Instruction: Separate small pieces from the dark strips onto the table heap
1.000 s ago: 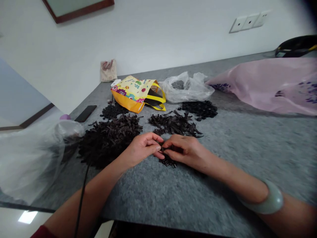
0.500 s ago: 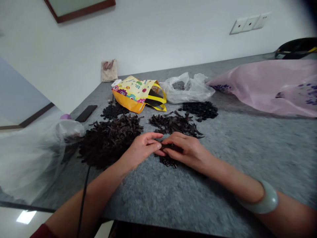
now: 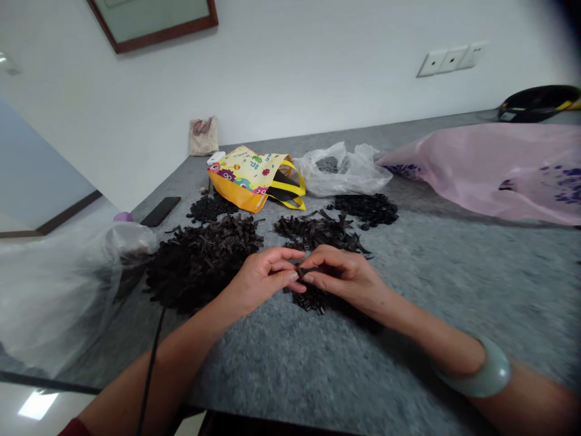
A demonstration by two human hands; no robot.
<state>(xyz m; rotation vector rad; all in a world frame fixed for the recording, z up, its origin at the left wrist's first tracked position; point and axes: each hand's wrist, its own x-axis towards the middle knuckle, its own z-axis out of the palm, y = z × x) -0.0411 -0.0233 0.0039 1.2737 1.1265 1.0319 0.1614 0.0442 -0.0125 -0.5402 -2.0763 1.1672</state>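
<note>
Your right forearm [image 3: 436, 336], lower right of the frame, carries a pale green bangle [image 3: 494, 369]: one broad, smooth, rounded band with a glossy highlight on its outer face. At the lower-left frame edge, your left arm [image 3: 131, 387] shows the end of a dark red sleeve [image 3: 75, 428]. A thin dark cable [image 3: 151, 363] crosses your left forearm. Your left hand [image 3: 265, 275] and right hand [image 3: 349, 275] are bare.
</note>
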